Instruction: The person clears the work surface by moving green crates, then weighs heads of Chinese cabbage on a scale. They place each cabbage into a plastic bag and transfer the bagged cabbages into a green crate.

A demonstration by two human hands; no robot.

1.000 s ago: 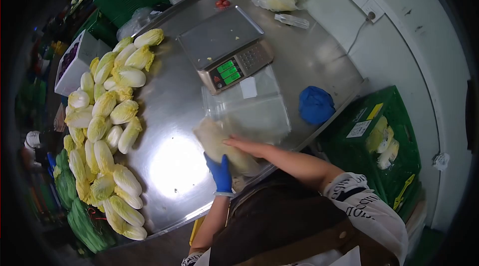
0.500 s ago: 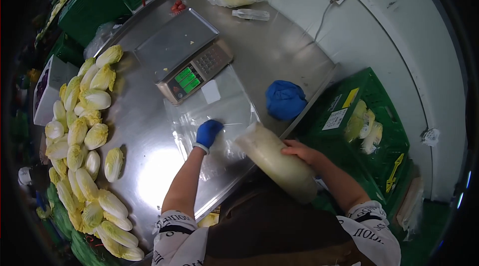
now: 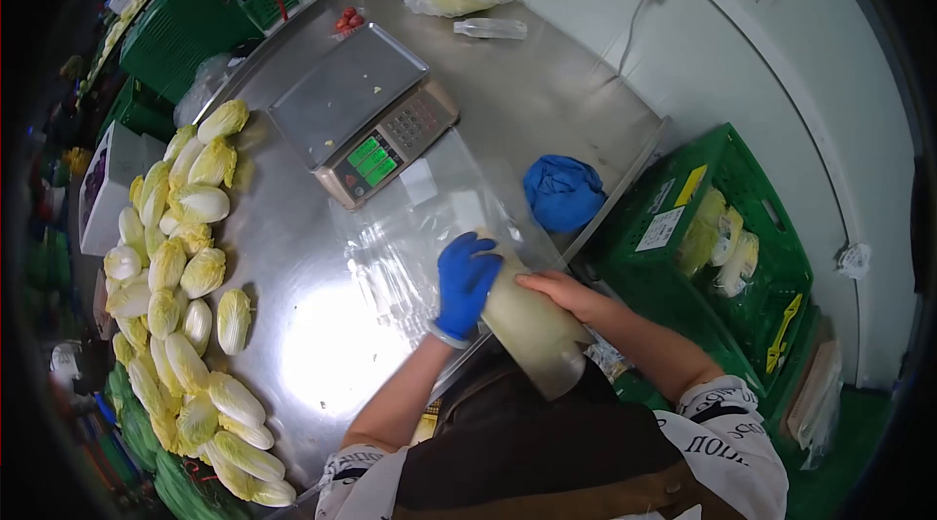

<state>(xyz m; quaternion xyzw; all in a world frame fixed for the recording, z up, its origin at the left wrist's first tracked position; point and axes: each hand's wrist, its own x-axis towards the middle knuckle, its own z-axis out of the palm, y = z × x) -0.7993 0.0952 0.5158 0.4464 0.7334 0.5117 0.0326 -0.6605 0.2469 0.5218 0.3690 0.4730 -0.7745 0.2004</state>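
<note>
Landmark: a silver-grey and champagne electronic scale (image 3: 395,135) with three lit green displays, standing on a brushed steel table (image 3: 561,81). A long, rounded, pale cream-green bundle (image 3: 535,330) lay on the person's side of the scale, aslant, its upper end over the table and its lower end before the dark brown apron (image 3: 459,461); contents could not be told. Bare right hand (image 3: 566,293): closed about the bundle's right flank, thumb side uppermost, remaining fingers partly hidden. Left hand in a blue glove (image 3: 466,276): fingers bent and slightly parted beside the bundle's upper left edge; whether they gripped it could not be told. Between scale and bundle lay flat clear plastic bags (image 3: 386,261) with a white card (image 3: 420,181) on top. Left of the scale: a heap of pale yellow-green oblong cabbages (image 3: 184,362), and one separate oblong cabbage (image 3: 234,322) near it. Right of the scale: a crumpled blue ball-shaped item (image 3: 566,193) and, farther out, a green plastic crate (image 3: 742,154) containing wrapped produce (image 3: 737,264). Beyond the scale: small red round fruits (image 3: 348,20) and a clear bottle (image 3: 491,28).
</note>
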